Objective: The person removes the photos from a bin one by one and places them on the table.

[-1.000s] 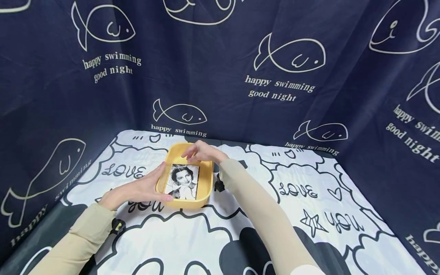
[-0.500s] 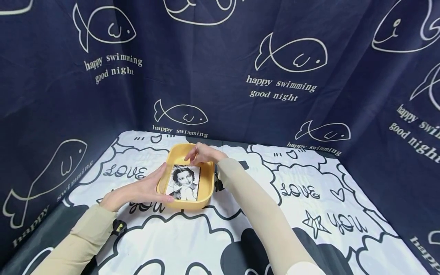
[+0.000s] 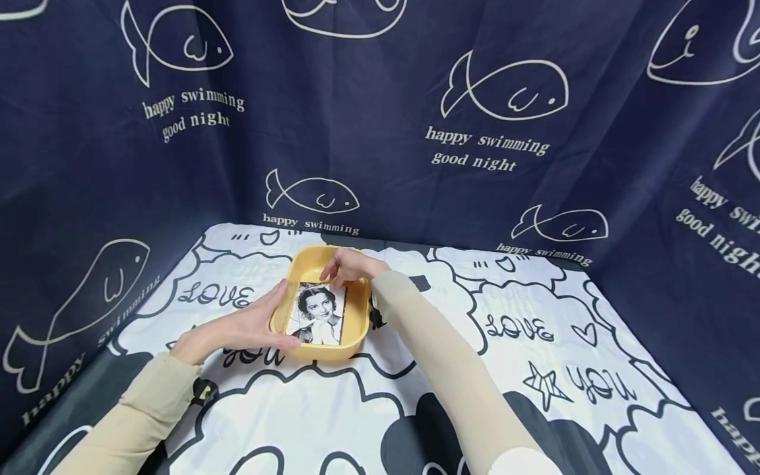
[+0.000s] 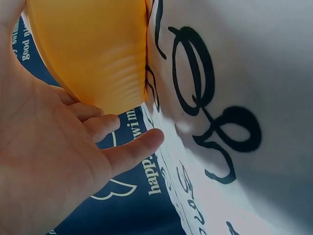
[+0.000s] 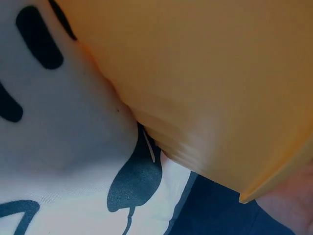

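A yellow rounded rectangular bin stands on the patterned cloth, its outer wall filling much of both wrist views. Inside lies a black-and-white portrait photo card. My left hand grips the bin's near left corner, thumb along the front rim and the other fingers at the left side. In the left wrist view, the little finger sticks out below the wall. My right hand reaches over the far right rim with bent fingers, fingertips right at the card's top edge. I cannot tell whether they pinch it.
A white cloth with black cartoon outlines and lettering covers the table. Dark blue curtains with fish drawings hang around the back and sides. Black wrist-worn gear sits under the left sleeve.
My right fingertips have shifted slightly toward me and to the right, closer to the card's top edge. The left hand and the bin stay almost where they were.
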Tool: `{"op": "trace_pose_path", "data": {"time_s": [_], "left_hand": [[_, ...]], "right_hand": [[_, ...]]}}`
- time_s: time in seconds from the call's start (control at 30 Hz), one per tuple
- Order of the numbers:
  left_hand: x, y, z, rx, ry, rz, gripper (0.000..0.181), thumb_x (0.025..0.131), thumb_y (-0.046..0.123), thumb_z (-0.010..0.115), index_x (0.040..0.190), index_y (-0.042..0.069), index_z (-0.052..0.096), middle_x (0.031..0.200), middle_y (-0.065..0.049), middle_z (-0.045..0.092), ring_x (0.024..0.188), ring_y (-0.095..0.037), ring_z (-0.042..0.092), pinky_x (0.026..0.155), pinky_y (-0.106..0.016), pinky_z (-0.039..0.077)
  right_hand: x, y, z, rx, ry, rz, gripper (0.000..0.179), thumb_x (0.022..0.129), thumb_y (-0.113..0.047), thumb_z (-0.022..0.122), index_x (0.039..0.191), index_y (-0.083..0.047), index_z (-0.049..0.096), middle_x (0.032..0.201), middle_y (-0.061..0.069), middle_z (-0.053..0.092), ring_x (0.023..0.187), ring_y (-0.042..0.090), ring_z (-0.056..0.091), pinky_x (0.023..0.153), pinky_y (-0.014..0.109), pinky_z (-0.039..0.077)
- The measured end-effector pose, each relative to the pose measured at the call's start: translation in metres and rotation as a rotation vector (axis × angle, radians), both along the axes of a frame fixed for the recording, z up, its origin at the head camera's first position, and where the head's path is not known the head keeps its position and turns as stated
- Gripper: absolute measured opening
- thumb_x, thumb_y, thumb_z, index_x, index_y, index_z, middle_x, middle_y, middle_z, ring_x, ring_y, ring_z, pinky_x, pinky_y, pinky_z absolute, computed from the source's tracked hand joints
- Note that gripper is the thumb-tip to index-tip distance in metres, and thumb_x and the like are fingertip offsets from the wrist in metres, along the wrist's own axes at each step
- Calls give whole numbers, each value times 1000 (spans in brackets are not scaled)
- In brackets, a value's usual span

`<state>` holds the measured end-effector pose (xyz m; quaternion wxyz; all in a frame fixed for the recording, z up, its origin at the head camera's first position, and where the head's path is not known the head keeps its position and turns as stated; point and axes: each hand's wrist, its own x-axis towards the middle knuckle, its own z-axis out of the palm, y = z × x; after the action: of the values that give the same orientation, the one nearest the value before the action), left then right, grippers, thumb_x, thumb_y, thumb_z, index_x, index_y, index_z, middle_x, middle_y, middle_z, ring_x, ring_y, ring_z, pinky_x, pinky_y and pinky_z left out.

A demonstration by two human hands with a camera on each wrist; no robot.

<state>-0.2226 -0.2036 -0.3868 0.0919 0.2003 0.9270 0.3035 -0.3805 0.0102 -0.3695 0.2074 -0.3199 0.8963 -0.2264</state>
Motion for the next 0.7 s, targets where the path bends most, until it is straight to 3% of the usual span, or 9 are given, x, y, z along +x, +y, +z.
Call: {"op": "trace_pose_path", "data": {"time_s": [0.33, 0.7], "left_hand": [[0, 0, 0, -3, -20, 14, 123, 77, 52, 75, 153, -2, -5, 160, -27, 0, 147, -45, 10, 117, -62, 17], [-1, 1, -2, 21, -13, 2, 122, 77, 52, 75, 154, 0, -5, 161, -25, -1, 148, -43, 8, 117, -62, 16]], "right_hand": [[3, -3, -1, 64, 32, -3, 28, 75, -10, 82, 102, -10, 75, 78, -5, 59, 69, 6, 50, 60, 14, 40], [3, -4, -4, 47, 22, 7, 27, 74, -11, 83, 98, -6, 72, 73, -5, 57, 66, 7, 49, 58, 14, 39]]}}
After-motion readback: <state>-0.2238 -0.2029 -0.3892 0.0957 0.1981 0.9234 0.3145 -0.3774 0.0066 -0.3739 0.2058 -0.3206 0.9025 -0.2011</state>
